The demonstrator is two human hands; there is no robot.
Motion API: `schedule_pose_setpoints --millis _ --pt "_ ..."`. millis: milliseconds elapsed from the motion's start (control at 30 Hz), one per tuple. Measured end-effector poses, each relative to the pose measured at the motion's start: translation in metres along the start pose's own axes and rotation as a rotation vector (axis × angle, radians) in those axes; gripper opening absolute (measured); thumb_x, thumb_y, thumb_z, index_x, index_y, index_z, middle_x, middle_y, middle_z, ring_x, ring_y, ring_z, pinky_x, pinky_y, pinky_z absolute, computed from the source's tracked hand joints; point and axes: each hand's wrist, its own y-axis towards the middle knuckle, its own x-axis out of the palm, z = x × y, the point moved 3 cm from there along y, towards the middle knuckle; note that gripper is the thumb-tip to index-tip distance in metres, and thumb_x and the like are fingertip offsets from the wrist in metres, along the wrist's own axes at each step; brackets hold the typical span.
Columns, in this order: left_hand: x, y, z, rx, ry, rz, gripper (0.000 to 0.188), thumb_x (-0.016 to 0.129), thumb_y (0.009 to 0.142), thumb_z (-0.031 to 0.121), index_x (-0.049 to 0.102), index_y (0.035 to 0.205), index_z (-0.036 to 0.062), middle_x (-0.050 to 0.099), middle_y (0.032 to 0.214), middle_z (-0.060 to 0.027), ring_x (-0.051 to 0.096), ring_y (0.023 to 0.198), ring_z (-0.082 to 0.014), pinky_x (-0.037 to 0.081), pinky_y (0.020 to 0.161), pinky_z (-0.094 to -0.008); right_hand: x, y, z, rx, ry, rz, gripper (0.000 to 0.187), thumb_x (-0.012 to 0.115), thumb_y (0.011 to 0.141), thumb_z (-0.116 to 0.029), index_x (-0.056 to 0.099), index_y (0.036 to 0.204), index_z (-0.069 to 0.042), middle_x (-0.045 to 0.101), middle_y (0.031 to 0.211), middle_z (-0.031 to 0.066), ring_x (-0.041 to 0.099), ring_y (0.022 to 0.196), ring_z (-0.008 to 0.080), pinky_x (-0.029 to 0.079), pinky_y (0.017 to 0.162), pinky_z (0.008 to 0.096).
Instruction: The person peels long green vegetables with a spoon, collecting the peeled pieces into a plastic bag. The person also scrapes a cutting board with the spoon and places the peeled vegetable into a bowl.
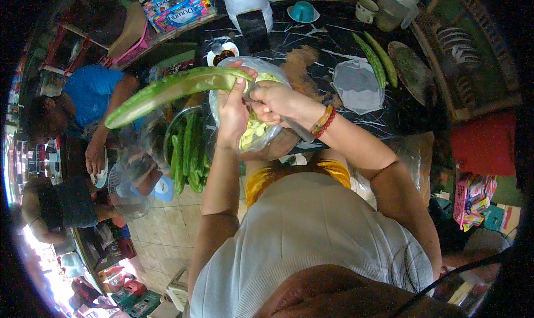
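Note:
A long green ridged gourd, partly peeled along its side, stretches out to the left from my left hand. That hand is closed around its right end. My right hand is closed on a knife right beside that end; part of the blade is hidden by my fingers. Beneath both hands lies a clear plastic bag with pale yellow-green cut pieces in it. To the left, several whole green gourds fill a bowl, partly covered by shadow.
Two more gourds lie on the black marbled table at right, between a grey-white sheet and a round tray. A teal cup and a small dark-filled bowl stand farther back. Another person sits at left.

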Motion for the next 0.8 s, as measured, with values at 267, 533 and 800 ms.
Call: schedule_pose_setpoints --millis 267,533,800 --pt "0.0 -0.01 0.005 -0.12 -0.01 0.072 0.041 0.045 0.101 0.014 0.036 0.14 0.0063 0.055 0.113 -0.0045 0.052 0.102 -0.0142 0.04 0.094 -0.0304 0.019 -0.011 -0.004 -0.057 0.077 0.062 0.02 0.038 0.099 -0.019 0.047 0.084 -0.009 0.038 0.052 -0.0029 0.034 0.035 0.0074 0.028 0.033 0.0242" --pt "0.002 -0.01 0.023 -0.102 -0.063 0.255 0.041 0.043 0.101 0.025 0.037 0.137 0.0057 0.051 0.126 -0.007 0.047 0.117 -0.021 0.035 0.104 -0.0375 0.003 -0.002 -0.005 0.017 0.258 -0.005 0.017 0.04 0.099 -0.019 0.05 0.098 -0.005 0.036 0.051 -0.0026 0.031 0.034 0.0084 0.025 0.032 0.0256" --pt "-0.028 -0.005 0.015 -0.167 -0.17 0.136 0.043 0.045 0.101 0.032 0.037 0.135 0.0065 0.052 0.119 -0.0089 0.052 0.107 -0.0218 0.042 0.097 -0.0406 -0.013 0.009 -0.018 -0.665 -0.595 0.427 0.03 0.06 0.092 -0.028 0.058 0.104 -0.001 0.059 0.071 0.0095 0.057 0.06 0.019 0.043 0.052 0.0317"
